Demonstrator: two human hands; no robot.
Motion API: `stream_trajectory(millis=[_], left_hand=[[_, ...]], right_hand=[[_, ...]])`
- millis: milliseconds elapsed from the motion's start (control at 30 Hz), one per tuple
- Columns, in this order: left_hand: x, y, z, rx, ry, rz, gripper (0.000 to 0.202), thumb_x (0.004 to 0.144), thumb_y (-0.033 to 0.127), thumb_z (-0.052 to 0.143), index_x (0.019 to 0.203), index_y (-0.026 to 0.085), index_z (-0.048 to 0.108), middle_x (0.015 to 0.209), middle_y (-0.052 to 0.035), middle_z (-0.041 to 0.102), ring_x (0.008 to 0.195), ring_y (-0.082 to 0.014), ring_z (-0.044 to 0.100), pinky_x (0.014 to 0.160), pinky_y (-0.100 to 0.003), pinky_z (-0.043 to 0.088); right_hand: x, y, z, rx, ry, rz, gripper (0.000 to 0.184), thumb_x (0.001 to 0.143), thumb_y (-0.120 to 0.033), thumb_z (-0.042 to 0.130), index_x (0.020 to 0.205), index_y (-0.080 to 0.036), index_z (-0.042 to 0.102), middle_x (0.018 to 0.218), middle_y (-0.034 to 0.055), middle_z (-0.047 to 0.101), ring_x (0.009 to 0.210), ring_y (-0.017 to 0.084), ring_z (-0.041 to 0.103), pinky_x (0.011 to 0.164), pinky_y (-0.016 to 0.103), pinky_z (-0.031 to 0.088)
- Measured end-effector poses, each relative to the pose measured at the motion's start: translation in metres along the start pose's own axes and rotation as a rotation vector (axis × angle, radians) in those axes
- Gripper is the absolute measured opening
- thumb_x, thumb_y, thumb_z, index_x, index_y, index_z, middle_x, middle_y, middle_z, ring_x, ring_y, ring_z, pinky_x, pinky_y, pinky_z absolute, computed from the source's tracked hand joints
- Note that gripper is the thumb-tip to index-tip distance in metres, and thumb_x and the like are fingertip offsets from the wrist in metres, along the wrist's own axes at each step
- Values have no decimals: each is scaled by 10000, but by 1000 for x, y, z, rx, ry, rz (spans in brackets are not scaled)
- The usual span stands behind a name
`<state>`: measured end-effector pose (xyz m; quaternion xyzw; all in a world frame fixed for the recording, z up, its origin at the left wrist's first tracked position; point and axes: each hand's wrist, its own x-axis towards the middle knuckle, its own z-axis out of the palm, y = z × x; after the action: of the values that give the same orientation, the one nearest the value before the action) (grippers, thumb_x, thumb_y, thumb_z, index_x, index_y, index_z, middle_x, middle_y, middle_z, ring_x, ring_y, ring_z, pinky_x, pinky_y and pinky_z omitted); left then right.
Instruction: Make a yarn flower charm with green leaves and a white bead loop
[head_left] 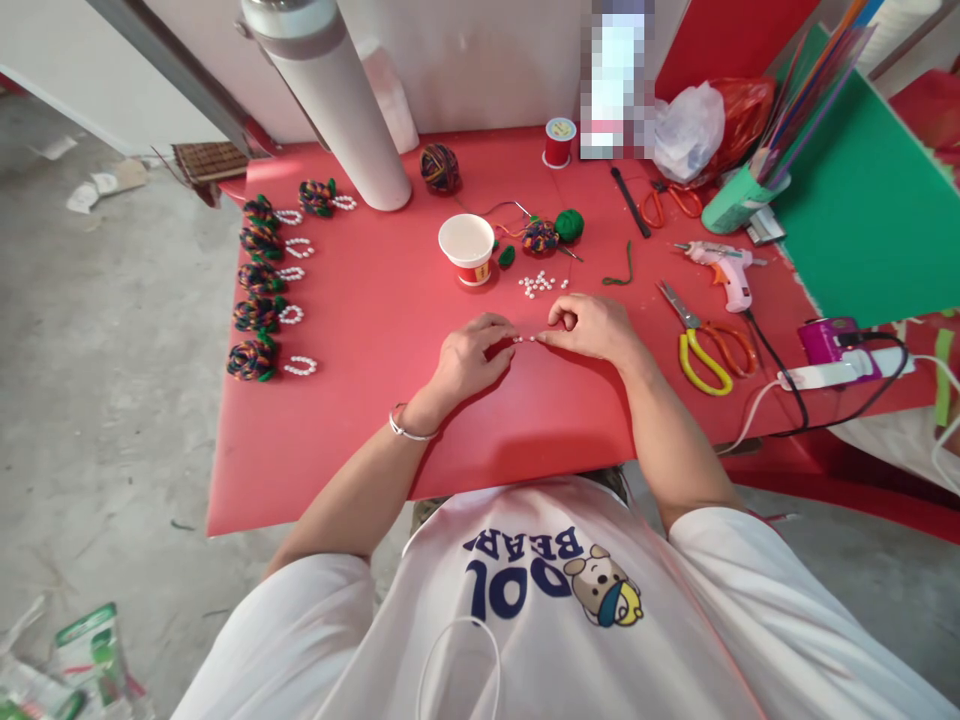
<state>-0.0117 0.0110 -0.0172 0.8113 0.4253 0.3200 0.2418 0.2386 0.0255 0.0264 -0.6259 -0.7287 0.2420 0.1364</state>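
Observation:
My left hand (476,357) rests low over the red table, thumb and fingers pinched together at small white beads (520,340). Facing it, my right hand (592,325) pinches close to another bead of the same short row, its other fingers curled. Any thread through these beads is too fine to make out. Just beyond my fingertips lies a loose pile of white pearl beads (537,285). A white and red paper cup (472,265) stands behind my left hand. Near it lie a multicoloured yarn piece (540,236) and a green yarn ball (569,225).
Several yarn pieces with bead loops (255,316) line the left side. At the back stand a tall flask (352,120), a yarn ball (439,168) and a red thread spool (558,145). Scissors (705,350), a glue gun (724,270) and a power strip (847,370) occupy the right.

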Motion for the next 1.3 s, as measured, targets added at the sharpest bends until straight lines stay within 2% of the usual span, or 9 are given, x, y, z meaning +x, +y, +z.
stream_trajectory(millis=[200,400,500,600,733,933,1033,1133,1300], left_hand=[[1,2,-2,-28,-19,-43,260,915,260,655,1108,222,826,1200,-109,797,1048,-240,768,920,-347,610],[4,3,-5,-137,-6,-68,246,873,277,686,1055,205,835,1174,-118,801,959,-218,759,853,-335,608],[5,2,-9,-299,33,-169,210,830,296,710,963,186,829,1083,-116,812,840,-196,746,769,-320,612],[5,3,-13,-563,40,-356,236,828,331,709,949,158,814,895,-94,802,720,-194,748,711,-326,632],[6,4,-13,-869,39,-502,272,785,319,726,964,137,820,893,-131,826,854,-273,822,884,-425,680],[10,-1,-9,-1119,52,-516,397,631,233,679,990,122,809,1085,-179,837,1095,-362,821,1089,-556,624],[11,-1,-13,-1140,50,-511,382,768,380,694,1037,127,791,1163,-198,826,1161,-372,804,1118,-569,602],[13,3,-17,-1144,24,-529,604,919,682,589,1098,138,781,1255,-220,807,1264,-380,765,1140,-550,589],[16,9,-20,-1140,-6,-572,917,927,937,392,1135,138,789,1308,-230,791,1314,-369,740,1131,-494,600]], right_hand=[[1,1,2,10,14,5,166,807,-368,835,871,-243,747,855,12,741,758,177,609,678,318,359],[3,18,-5,157,11,50,247,860,-462,822,847,-225,752,751,12,718,701,175,614,686,323,416],[7,30,-7,181,120,73,234,934,-427,743,842,-212,742,853,56,739,767,202,650,770,352,488],[10,36,-3,77,332,85,189,973,-373,697,971,-195,764,1136,140,726,937,258,682,902,417,532],[15,35,9,-75,522,-11,222,1000,-321,663,1152,-205,777,1282,180,659,1204,353,620,1053,509,510],[29,37,24,-104,392,-80,219,1028,-360,640,1076,-245,820,1026,126,687,1069,339,592,983,522,527],[32,37,25,-114,392,-54,233,1042,-356,615,1010,-236,812,1023,135,696,1070,343,595,985,522,519],[28,27,21,-79,406,-85,240,1059,-350,581,1013,-239,789,1061,136,724,1085,339,613,1020,511,506],[8,-6,20,84,374,-286,288,1090,-371,521,1033,-243,773,1062,114,772,1028,286,669,1006,442,523]])
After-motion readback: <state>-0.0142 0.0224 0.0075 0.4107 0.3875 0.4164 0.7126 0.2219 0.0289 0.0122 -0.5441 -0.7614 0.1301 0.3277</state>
